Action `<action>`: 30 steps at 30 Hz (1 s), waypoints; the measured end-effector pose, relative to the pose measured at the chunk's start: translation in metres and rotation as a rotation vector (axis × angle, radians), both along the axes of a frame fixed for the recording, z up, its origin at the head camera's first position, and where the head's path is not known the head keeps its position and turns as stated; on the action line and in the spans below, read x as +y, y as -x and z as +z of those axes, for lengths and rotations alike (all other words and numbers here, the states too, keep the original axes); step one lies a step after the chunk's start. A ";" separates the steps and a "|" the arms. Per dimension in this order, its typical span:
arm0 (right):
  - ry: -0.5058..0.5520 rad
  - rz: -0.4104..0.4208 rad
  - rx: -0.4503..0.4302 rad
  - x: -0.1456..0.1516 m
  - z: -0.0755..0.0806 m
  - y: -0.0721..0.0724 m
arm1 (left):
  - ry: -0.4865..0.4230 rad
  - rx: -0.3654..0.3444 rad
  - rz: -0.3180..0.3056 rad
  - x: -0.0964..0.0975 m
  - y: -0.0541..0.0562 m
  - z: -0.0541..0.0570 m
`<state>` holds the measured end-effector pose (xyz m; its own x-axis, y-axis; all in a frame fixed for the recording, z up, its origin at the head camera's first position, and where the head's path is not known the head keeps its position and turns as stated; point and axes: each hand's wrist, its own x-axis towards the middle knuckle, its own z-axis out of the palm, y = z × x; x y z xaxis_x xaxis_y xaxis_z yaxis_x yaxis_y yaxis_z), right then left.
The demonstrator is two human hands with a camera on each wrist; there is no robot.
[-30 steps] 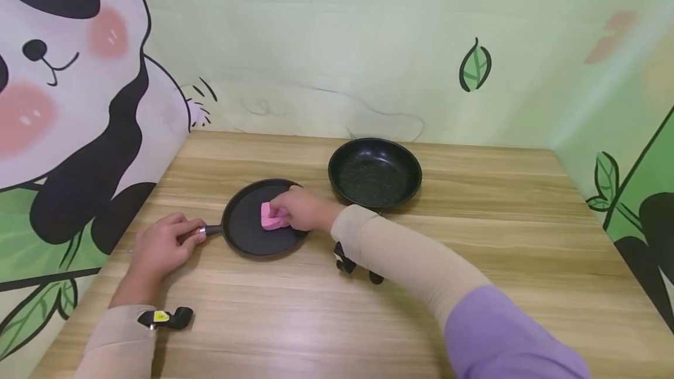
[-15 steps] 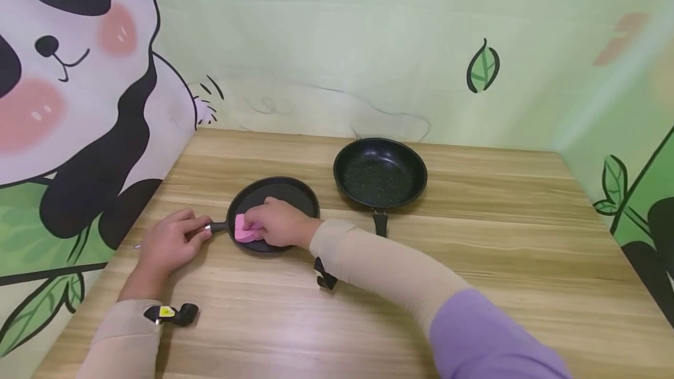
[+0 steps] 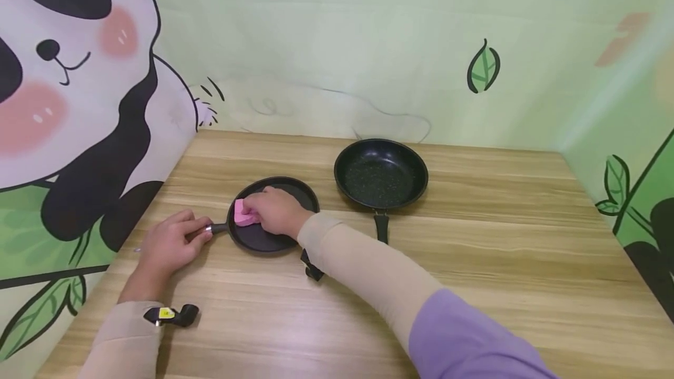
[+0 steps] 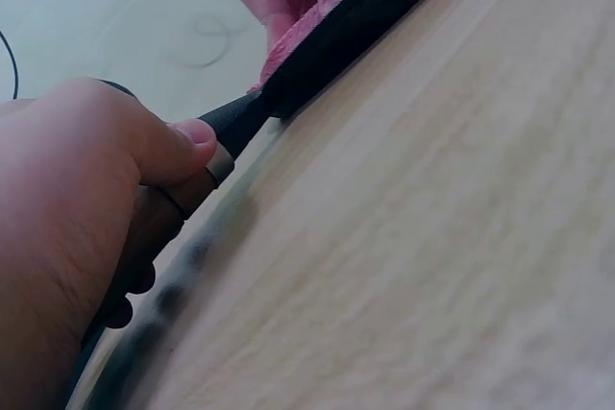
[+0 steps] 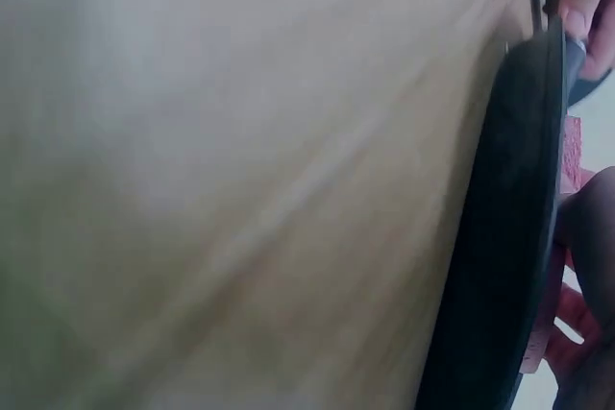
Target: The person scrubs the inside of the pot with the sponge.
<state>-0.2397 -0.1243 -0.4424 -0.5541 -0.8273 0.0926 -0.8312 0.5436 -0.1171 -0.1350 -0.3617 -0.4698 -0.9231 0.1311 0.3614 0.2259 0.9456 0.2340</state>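
A flat black frying pan (image 3: 297, 193) lies on the table at left of centre in the head view. My left hand (image 3: 171, 243) grips its handle (image 4: 183, 197), the thumb along the top near the metal collar. Inside the pan, my right hand (image 3: 278, 210) pinches a pink sponge (image 3: 243, 216) against the surface, close to the rim on the handle side. Part of the sponge is covered by the fingers. The right wrist view catches the pan's dark outer wall (image 5: 500, 228) edge-on, with much of the right hand behind it.
A deeper, speckled black frying pan (image 3: 380, 174) stands farther back to the right, its handle (image 3: 381, 227) pointing toward me and partly hidden by my right forearm. The wooden table (image 3: 500, 238) meets a panda-printed wall (image 3: 316, 45) at the back.
My right hand has slid the sponge left from the pan's middle toward the handle side, then slightly away from me. The left hand keeps its grip; the head view has shifted slightly.
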 end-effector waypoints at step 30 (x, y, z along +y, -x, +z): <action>-0.005 0.104 -0.091 0.047 0.005 -0.012 | -0.023 -0.061 0.025 0.001 0.001 0.003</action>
<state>-0.2281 -0.0769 -0.4376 -0.4713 -0.8810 0.0414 -0.8690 0.4558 -0.1925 -0.1357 -0.3609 -0.4666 -0.9466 0.0999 0.3067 0.1868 0.9449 0.2688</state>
